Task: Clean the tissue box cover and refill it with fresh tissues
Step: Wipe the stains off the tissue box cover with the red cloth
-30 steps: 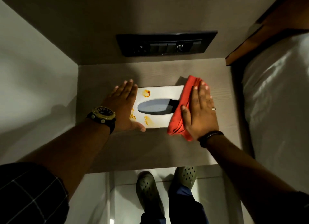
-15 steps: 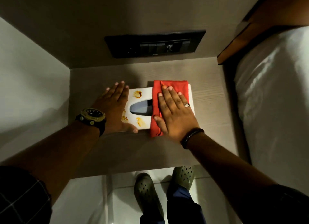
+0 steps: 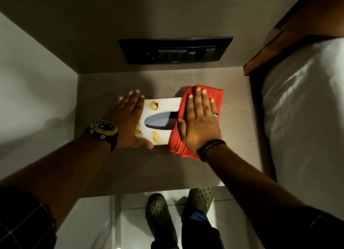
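The right hand (image 3: 200,122), flat on the red cloth (image 3: 218,97), has slid back toward three o'clock; the left hand (image 3: 128,118), open, steadies the tissue box cover (image 3: 163,105) mid-shelf (image 3: 236,103). Orange stains (image 3: 154,105) remain, so wiping continues.

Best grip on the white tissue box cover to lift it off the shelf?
Probably the two short ends, one hand each, coming from above. The tissue box cover lies flat and long, left to right. The left hand already rests flat on its left end, and the right hand presses the red cloth on its right end. Avoid the stains on top near the oval slot.
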